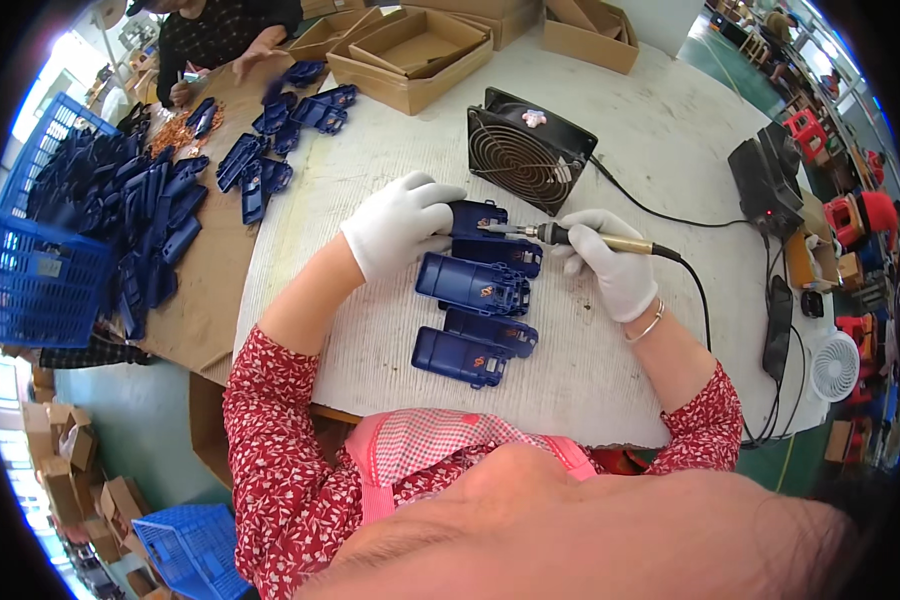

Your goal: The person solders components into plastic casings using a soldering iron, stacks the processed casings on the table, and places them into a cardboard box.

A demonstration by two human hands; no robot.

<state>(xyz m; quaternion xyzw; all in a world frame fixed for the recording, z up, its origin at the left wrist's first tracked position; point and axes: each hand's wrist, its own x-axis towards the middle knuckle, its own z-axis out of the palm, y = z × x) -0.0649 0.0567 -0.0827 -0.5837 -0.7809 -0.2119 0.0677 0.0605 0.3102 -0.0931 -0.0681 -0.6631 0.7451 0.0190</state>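
My left hand (402, 225), in a white glove, has its fingers bent against the left end of a dark blue plastic housing (467, 217) and grips it. A soldering iron (625, 243) with a tan handle is held in my gloved right hand (610, 262). Its metal tip points left and lies over that housing; whether it touches cannot be told. Nearer to me, more blue housings (460, 282) lie in a column on the white table, some overlapping. Small copper-coloured parts show inside several of them, as in the nearest housing (455, 355).
A black fan (525, 150) stands beyond my hands. The iron's cord runs down on the right, near a black power unit (767, 180). Loose housings (260, 165) and a blue basket (55, 290) are at left. Cardboard boxes (410, 60) and a co-worker's hand (260, 50) are at the far side.
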